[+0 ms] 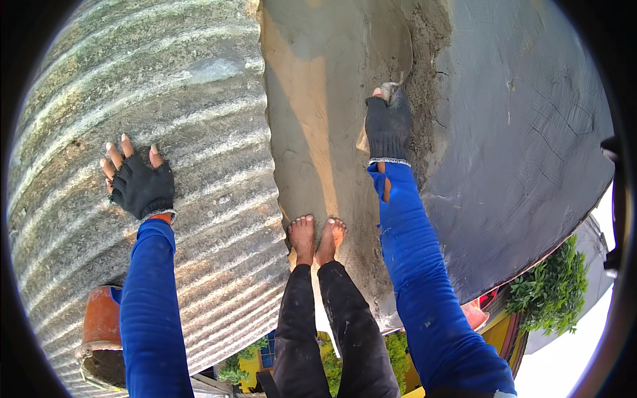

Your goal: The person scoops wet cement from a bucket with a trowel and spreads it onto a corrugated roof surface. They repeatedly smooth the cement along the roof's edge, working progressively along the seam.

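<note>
My left hand (142, 182), in a dark fingerless glove, lies on a weathered corrugated roofing sheet (219, 142) with its fingers spread. Wrapped in a matching glove, my right hand (389, 125) grips a trowel (362, 140). A bit of its light handle shows beside the wrist, and its shank shows past the thumb. The trowel's blade is coated grey and hard to tell from the wet mortar (292, 99) around it. Rough, crumbly mortar (428, 79) runs along the right side of that hand.
Both bare feet (316, 237) stand on the narrow mortared strip. A smooth dark grey surface (511, 146) slopes off at right. An orange bucket (99, 318) lies tipped on the corrugated sheet at lower left. Beyond the roof edge, green foliage (554, 285) and yellow walls show below.
</note>
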The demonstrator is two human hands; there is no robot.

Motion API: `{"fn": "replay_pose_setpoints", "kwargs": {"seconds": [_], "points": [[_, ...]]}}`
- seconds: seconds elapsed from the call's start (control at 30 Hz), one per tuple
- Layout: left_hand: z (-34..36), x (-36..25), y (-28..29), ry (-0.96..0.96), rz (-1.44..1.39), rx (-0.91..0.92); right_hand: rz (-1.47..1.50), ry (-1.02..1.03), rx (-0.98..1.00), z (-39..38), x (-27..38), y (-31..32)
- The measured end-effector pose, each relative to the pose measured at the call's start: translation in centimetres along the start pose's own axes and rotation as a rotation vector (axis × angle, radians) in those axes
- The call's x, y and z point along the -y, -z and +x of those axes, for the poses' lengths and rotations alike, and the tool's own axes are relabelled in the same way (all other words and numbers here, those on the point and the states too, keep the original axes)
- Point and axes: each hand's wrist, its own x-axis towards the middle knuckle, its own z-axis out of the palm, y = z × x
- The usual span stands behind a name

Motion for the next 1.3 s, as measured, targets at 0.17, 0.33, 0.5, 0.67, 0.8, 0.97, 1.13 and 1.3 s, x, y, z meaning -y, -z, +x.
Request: {"fn": "replay_pose_setpoints", "kwargs": {"seconds": [0.17,0.33,0.5,0.67,0.8,0.97,1.13,1.3], "points": [[-0.1,0.1,-0.2,-0.023,-0.028,-0.042,-0.059,0.087,0.074,1.5,1.5,-2.8],[-0.2,0.2,-0.4,-0.018,-0.005,-0.029,0.000,0.099,0.226,8.1,1.4,-5.8],[-0.1,0.1,-0.3,-0.023,-0.022,-0.039,0.201,-0.030,0.275,8.8,0.8,-3.4],[-0.1,0.0,-0.1,-0.024,0.019,-0.027,0.167,-0.049,0.206,7.0,1.5,-1.4],[-0.1,0.1,-0.2,-0.031,-0.001,-0.046,0.263,-0.035,0.174,5.7,2.5,0.9],[-0.2,0.3,-0.4,-0.045,0.012,-0.062,0.256,-0.004,0.171,3.1,3.3,3.7],[-0.2,0.3,-0.6,-0.023,-0.024,-0.058,0.331,0.026,0.120,-1.3,1.0,3.5],[-0.2,0.2,-0.4,-0.026,0.005,-0.038,-0.094,0.019,0.275,1.5,-1.0,-0.1]]}}
